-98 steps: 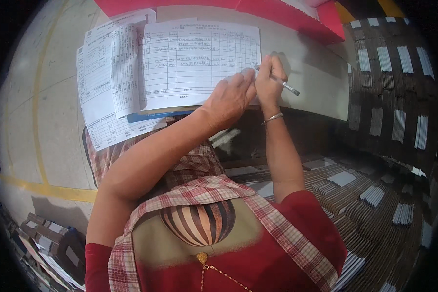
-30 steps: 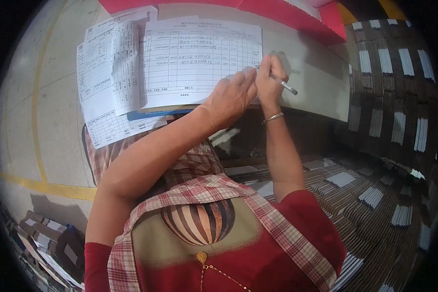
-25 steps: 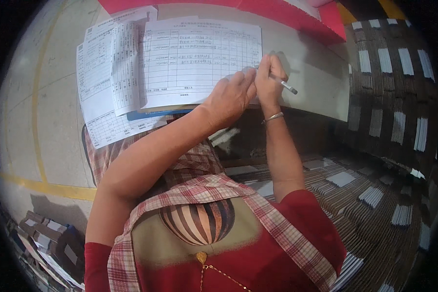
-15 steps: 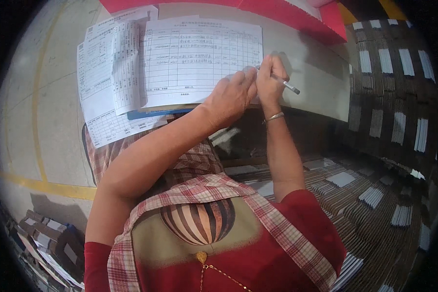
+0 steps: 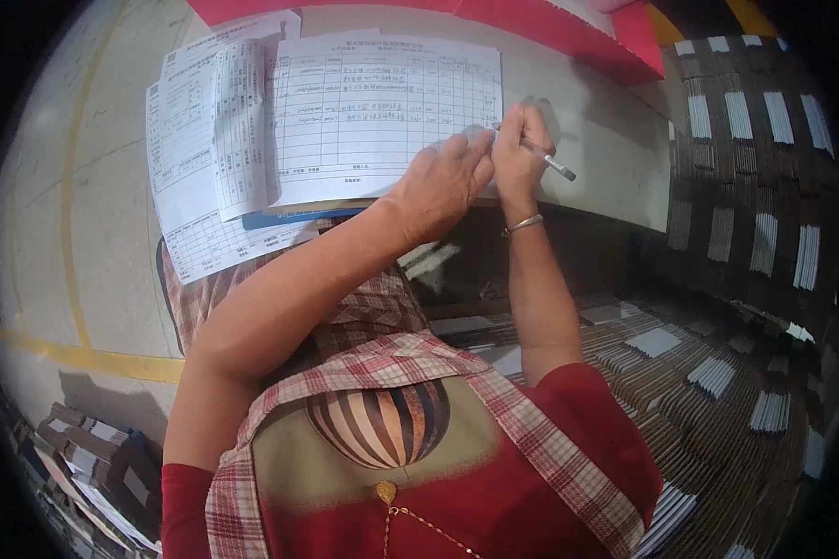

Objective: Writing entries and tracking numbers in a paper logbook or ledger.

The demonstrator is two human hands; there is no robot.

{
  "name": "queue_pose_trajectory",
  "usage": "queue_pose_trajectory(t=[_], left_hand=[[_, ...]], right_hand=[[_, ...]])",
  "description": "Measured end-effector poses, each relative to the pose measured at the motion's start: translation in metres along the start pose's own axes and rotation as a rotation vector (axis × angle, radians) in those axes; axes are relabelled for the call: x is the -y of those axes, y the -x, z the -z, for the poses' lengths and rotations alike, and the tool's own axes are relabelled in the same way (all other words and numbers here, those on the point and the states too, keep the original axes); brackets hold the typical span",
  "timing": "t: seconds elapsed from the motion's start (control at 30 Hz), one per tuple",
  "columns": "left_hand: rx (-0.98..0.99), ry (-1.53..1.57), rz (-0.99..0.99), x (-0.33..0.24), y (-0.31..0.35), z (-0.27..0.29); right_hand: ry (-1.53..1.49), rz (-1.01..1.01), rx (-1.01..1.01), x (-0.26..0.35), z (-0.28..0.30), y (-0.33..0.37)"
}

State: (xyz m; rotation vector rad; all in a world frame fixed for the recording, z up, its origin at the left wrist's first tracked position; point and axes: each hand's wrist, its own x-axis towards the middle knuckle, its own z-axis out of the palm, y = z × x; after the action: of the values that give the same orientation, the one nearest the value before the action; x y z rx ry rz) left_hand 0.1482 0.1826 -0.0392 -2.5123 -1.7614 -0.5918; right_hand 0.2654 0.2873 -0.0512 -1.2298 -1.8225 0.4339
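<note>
A pen (image 5: 552,161) with a dark end sits in my right hand (image 5: 520,154), which is closed around it over the right edge of a printed form (image 5: 382,140). The pen's tip is hidden behind my fingers. My left hand (image 5: 443,182) lies on the form's lower right part, fingers stretched toward the right hand, holding nothing. Handwritten entries fill several upper rows of the form; lower rows are blank. On its left side a folded-over sheet (image 5: 240,130) curls up, above more printed sheets (image 5: 182,140). A blue edge (image 5: 280,219) shows beneath the papers.
The papers lie at the end of a pale tabletop (image 5: 615,168) with a pink-red raised border (image 5: 569,37) behind. Stacks of flat brown cardboard (image 5: 746,168) stand at the right and lower right. More bundles (image 5: 103,456) are on the floor at lower left, near a yellow line (image 5: 93,356).
Almost nothing differs. The pen and my right hand have shifted very slightly at the form's right edge; my left hand stays on the paper.
</note>
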Motion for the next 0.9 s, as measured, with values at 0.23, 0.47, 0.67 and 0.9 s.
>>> queue_pose_trajectory(t=[0.23, 0.47, 0.67, 0.9], left_hand=[[0.014, -0.008, 0.013, -0.001, 0.000, 0.003], [0.098, 0.075, 0.040, 0.002, -0.002, 0.003], [0.117, 0.086, 0.048, 0.000, -0.003, 0.007], [0.101, 0.075, 0.038, 0.000, -0.002, 0.005]], right_hand=[[-0.052, 0.003, -0.046, -0.001, -0.003, 0.001], [-0.026, -0.017, 0.004, -0.002, -0.001, -0.001], [0.035, -0.008, 0.008, 0.001, 0.001, 0.000], [0.026, -0.005, 0.014, 0.004, 0.003, 0.000]])
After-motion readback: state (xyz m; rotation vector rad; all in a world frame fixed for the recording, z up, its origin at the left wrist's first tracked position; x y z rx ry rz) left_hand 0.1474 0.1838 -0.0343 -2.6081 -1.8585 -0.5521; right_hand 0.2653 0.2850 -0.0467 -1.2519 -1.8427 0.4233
